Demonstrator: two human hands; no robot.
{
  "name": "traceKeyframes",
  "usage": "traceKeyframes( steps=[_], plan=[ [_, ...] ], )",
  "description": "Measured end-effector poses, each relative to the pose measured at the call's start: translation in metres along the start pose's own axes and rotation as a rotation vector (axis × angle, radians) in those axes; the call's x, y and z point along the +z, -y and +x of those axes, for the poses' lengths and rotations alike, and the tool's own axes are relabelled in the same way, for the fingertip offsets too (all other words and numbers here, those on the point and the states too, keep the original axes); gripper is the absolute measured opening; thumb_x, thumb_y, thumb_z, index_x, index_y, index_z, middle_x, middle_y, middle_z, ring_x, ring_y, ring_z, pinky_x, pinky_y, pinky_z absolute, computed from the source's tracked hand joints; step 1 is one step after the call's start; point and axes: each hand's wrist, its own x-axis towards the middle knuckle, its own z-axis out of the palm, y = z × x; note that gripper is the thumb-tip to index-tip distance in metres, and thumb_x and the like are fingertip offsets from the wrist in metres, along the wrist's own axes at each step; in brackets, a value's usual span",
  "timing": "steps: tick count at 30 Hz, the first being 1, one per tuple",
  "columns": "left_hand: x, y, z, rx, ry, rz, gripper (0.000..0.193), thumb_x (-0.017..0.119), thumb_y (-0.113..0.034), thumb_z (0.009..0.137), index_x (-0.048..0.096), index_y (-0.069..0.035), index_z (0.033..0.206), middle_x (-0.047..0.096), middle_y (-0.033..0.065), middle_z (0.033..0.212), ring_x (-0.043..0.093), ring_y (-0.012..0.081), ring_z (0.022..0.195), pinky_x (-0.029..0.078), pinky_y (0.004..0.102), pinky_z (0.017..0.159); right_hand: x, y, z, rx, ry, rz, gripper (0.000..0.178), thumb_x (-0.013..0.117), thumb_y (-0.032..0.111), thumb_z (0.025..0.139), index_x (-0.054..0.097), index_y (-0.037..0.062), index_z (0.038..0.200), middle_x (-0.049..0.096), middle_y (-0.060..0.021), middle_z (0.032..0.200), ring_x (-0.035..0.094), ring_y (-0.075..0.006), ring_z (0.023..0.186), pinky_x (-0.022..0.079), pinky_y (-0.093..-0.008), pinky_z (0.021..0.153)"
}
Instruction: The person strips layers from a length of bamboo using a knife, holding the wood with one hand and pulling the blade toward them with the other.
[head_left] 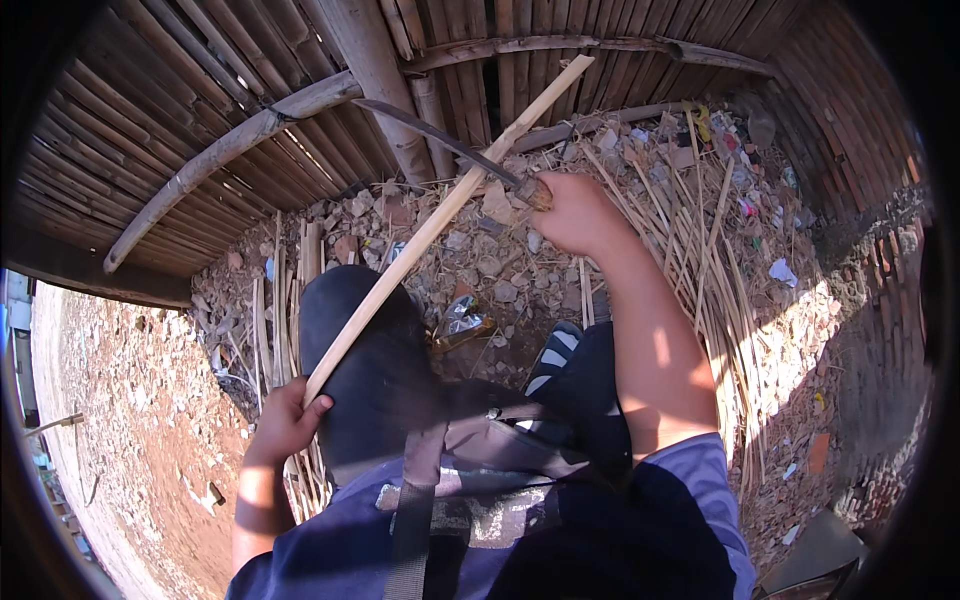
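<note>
My left hand point(288, 420) is closed around the lower end of a long pale bamboo strip point(400, 266). The strip slants up and away to the right, passing over my dark-trousered left knee. In my right hand point(580, 214) is the wooden handle of a machete point(440, 138), gripped in a fist. Its long dark blade points to the far left and crosses the strip's upper part, appearing to touch it. The strip's far end, beyond the blade, looks rough and uneven.
Split bamboo strips point(735, 330) lie in a bundle on my right, with more strips point(283, 290) by my left knee. Rubble and litter cover the ground, including a shiny wrapper point(462, 322). A slatted bamboo wall point(140, 140) with a post point(375, 85) stands ahead; a brick wall point(885, 310) is right.
</note>
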Motion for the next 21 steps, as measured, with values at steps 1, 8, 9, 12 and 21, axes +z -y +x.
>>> traceKeyframes(
  steps=[1,8,9,12,21],
  plan=[
    [0.003,0.005,0.003,0.006,0.002,-0.063,0.044,0.074,-0.042,0.092,0.062,0.0,0.087,0.059,0.0168,0.062,0.058,0.0297,0.057,0.046,0.0399,0.058,0.003,0.004,-0.005,-0.162,0.0,-0.104,0.035,0.069,0.017,0.075,0.069,0.004,0.108,0.07,-0.0175,0.083,0.07,-0.0337,0.082,0.054,-0.0458,0.076],
    [0.002,0.001,0.006,0.056,-0.054,-0.021,0.046,0.075,-0.041,0.092,0.057,-0.001,0.077,0.055,0.0153,0.057,0.055,0.0286,0.052,0.045,0.0399,0.054,0.007,-0.026,0.02,-0.143,0.146,-0.132,0.036,0.069,0.023,0.076,0.072,0.0095,0.109,0.072,-0.0199,0.098,0.07,-0.0347,0.096,0.054,-0.0472,0.084],
    [-0.001,-0.007,0.005,0.048,-0.049,0.029,0.046,0.074,-0.041,0.091,0.057,-0.001,0.077,0.056,0.0161,0.058,0.056,0.0309,0.053,0.045,0.0407,0.054,0.003,-0.023,0.019,0.027,0.139,0.056,0.032,0.069,0.015,0.075,0.07,0.0029,0.104,0.071,-0.0203,0.09,0.069,-0.0362,0.084,0.053,-0.0427,0.077],
    [-0.003,-0.011,0.004,0.05,-0.052,0.107,0.047,0.074,-0.042,0.091,0.056,-0.001,0.077,0.056,0.0176,0.058,0.058,0.0356,0.055,0.045,0.0426,0.054,-0.001,-0.021,0.018,-0.016,0.067,-0.002,0.03,0.069,0.016,0.075,0.07,0.005,0.103,0.071,-0.0205,0.091,0.069,-0.0366,0.087,0.054,-0.0438,0.078],
    [-0.001,-0.011,0.002,0.127,-0.097,0.178,0.047,0.073,-0.041,0.091,0.053,-0.001,0.076,0.054,0.0188,0.056,0.059,0.041,0.054,0.045,0.0448,0.053,0.023,0.017,-0.005,-0.225,0.289,-0.292,0.028,0.068,0.018,0.074,0.071,0.0084,0.1,0.071,-0.0196,0.096,0.068,-0.0391,0.094,0.055,-0.0469,0.081]
  ],
)
